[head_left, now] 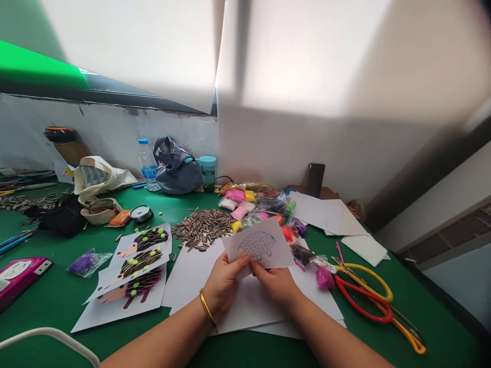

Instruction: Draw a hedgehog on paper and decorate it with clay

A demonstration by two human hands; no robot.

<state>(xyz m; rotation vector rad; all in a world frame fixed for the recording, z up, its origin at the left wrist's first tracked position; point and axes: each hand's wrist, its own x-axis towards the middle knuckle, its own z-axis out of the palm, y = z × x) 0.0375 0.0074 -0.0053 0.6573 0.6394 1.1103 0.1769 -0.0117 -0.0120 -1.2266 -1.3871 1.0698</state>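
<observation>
A small white card [282, 254] with a pen drawing of a hedgehog-like animal is held up by its lower edge. My left hand [224, 278] pinches it with the thumb on the front, and a gold bangle circles that wrist. Close beside it, my right hand [276, 283] grips the same edge, thumb also in front. Under both hands lie white paper sheets [187, 281]. A heap of striped sunflower seeds [203, 226] sits just behind the card. To the left, overlapping hedgehog pictures [141, 260] carry seeds and green dots.
Red-handled scissors [364, 291] and a yellow-handled tool [408, 335] lie at right. Bagged coloured clay [241, 197] is piled behind the card. A blue bag [178, 174], a bottle [147, 161] and a phone [315, 179] stand along the wall. A pink power strip [23, 278] is at far left.
</observation>
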